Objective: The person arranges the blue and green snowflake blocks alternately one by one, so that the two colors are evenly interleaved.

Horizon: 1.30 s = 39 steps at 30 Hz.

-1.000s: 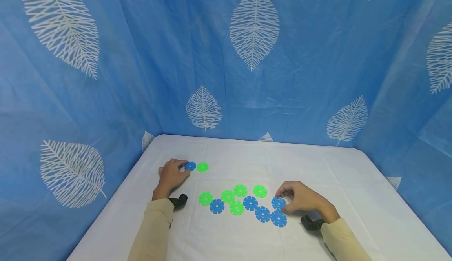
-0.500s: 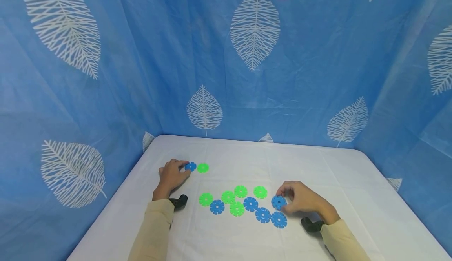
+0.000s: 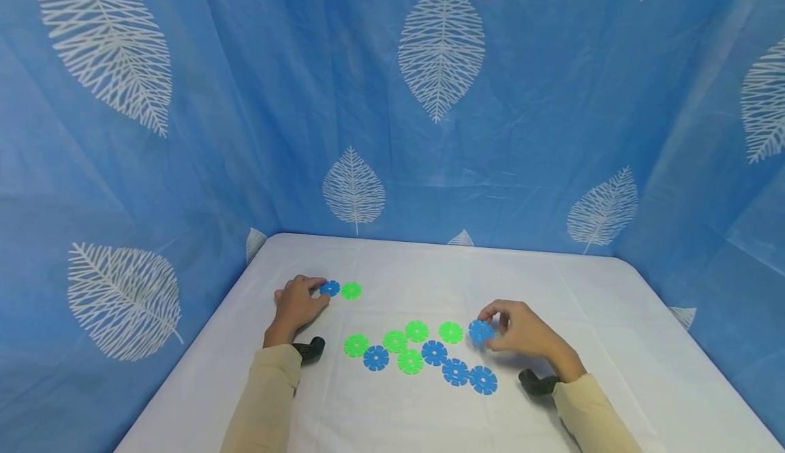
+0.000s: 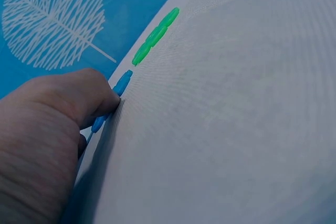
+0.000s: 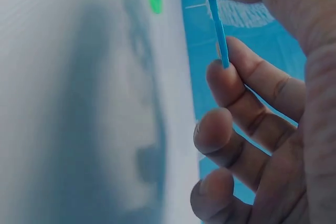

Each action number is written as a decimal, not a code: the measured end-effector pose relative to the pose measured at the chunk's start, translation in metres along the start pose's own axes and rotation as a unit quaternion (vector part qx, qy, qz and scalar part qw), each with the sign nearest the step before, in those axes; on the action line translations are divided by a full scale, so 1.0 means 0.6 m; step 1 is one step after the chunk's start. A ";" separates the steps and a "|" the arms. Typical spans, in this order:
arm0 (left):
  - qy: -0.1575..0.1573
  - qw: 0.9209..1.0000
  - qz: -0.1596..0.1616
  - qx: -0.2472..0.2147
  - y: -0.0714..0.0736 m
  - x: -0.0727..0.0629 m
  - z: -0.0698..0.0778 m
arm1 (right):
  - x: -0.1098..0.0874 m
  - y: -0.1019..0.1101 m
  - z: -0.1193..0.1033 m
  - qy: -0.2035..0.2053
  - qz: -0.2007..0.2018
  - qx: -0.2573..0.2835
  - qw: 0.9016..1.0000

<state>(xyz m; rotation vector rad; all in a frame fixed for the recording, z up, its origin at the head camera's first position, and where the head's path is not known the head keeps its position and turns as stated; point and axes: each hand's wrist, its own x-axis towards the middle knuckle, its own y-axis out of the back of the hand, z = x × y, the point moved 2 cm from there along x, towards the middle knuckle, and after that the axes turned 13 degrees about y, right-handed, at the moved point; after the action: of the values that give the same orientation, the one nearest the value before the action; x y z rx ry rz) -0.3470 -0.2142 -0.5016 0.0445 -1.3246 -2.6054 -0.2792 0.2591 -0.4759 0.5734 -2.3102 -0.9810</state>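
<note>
At the table's far left, my left hand holds a blue notched plastic disc by its edge between thumb and fingers. The disc lies flat on the cloth, and a green notched disc sits just right of it. In the left wrist view the thumb partly covers the blue disc. My right hand pinches another blue disc between thumb and fingertips. The right wrist view shows this blue disc edge-on, raised off the cloth with a shadow below, the other fingers loosely curled.
Between the hands several flat discs lie in a loose group, among them a green one, a green one, a blue one and a blue one. A white cloth covers the table; a blue leaf-print curtain stands behind.
My right hand has lifted its blue disc from above the lower blue disc and moved it slightly away from me, toward the back. The left hand has stayed in place.
</note>
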 end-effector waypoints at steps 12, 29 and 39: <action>-0.004 1.000 0.005 0.002 0.000 0.003 -0.003 | 0.065 0.035 -0.030 0.027 0.089 -0.081 0.992; 0.005 1.000 0.000 0.004 -0.005 0.005 -0.009 | 0.165 -0.005 -0.036 0.012 0.125 -0.072 0.989; 0.005 1.000 -0.004 0.002 -0.001 0.003 -0.003 | 0.225 -0.054 -0.038 -0.006 0.150 -0.045 0.988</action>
<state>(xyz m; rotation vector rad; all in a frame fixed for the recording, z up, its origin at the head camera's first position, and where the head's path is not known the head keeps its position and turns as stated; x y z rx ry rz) -0.3485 -0.2153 -0.5030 0.0628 -1.3300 -2.6046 -0.3608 0.1494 -0.4431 0.1744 -2.2638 -0.9380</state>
